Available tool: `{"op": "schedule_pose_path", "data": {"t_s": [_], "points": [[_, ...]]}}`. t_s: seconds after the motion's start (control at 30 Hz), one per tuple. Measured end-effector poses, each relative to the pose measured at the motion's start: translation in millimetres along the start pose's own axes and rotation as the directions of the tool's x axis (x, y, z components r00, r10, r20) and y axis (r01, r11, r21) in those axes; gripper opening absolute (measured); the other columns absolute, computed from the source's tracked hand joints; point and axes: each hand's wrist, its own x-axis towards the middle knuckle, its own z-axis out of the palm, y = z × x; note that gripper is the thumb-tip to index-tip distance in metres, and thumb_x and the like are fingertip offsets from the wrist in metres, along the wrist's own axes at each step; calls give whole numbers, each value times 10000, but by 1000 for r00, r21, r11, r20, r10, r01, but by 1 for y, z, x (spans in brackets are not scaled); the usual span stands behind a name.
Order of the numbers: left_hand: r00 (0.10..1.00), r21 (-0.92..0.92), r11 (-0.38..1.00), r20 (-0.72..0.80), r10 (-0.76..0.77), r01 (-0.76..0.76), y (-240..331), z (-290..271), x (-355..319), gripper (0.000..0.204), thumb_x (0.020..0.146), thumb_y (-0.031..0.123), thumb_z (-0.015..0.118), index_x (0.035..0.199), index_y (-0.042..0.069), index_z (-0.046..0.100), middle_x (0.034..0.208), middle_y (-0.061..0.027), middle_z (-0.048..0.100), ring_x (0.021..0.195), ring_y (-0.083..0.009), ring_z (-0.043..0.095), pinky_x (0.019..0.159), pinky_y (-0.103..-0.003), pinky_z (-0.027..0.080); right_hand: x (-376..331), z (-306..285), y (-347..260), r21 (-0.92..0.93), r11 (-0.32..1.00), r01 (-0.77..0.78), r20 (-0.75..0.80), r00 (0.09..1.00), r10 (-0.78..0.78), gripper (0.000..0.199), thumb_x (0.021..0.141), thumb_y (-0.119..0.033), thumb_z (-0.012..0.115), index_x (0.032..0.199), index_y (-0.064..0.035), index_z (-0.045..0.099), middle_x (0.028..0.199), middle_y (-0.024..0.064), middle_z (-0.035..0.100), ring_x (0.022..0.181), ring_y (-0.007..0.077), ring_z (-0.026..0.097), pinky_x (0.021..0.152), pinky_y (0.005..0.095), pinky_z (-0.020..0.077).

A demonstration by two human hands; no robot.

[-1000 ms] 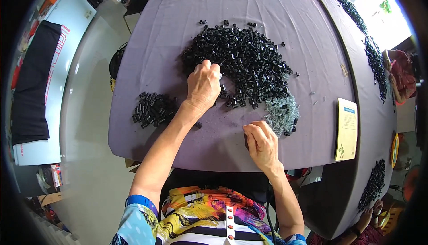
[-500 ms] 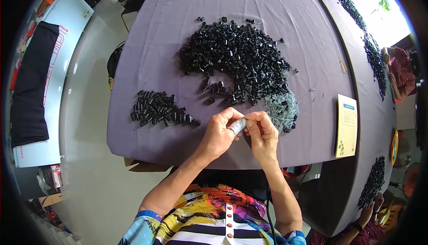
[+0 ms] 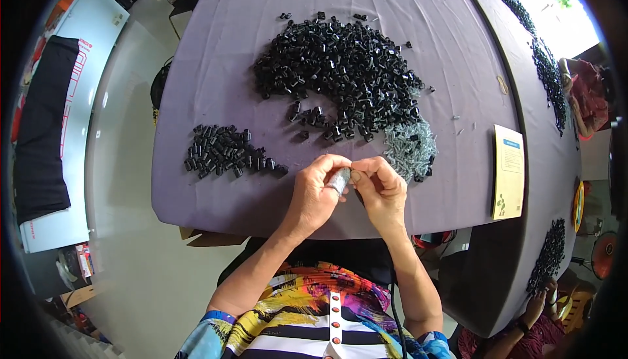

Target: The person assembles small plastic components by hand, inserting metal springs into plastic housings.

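My left hand [image 3: 315, 192] and my right hand [image 3: 379, 189] meet over the near edge of the purple-grey table [image 3: 216, 51]. Between their fingertips they pinch a small grey cylindrical part [image 3: 339, 179]; which hand carries its weight I cannot tell. Beyond the hands lies a large heap of small black cylindrical parts [image 3: 340, 74]. A patch of small grey metal pieces [image 3: 409, 146] lies just right of the hands. To the left sits a smaller group of black parts [image 3: 226, 153].
A yellow printed card [image 3: 509, 170] lies on the table at the right. More black parts run along the far right rim [image 3: 546, 71] and lower right [image 3: 548, 261]. Another person's hand [image 3: 533, 307] shows at the lower right. Grey floor lies to the left.
My left hand pulled back from the big black heap to the near edge and met my right hand, and both now pinch the small grey part between them.
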Motion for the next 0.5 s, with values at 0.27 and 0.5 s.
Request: {"op": "schedule_pose_path", "data": {"t_s": [0.27, 0.5], "points": [[981, -490, 854, 19, -192, 177, -10, -6, 1, 142, 923, 13, 520, 1022, -6, 619, 827, -70, 645, 654, -121, 625, 586, -262, 542, -3, 3, -4, -82, 994, 70, -39, 997, -74, 103, 841, 86, 608, 900, 2, 611, 832, 48, 585, 695, 102, 567, 620, 226, 463], [985, -484, 861, 11, -172, 155, -11, -3, -1, 137, 914, 5, 533, 1020, -17, 617, 818, -69, 643, 662, -124, 627, 592, -267, 543, -5, 6, 0, -34, 998, 62, -44, 997, -63, 89, 876, 89, 586, 917, 12, 596, 844, 3, 553, 728, 67, 524, 678, 197, 438]]}}
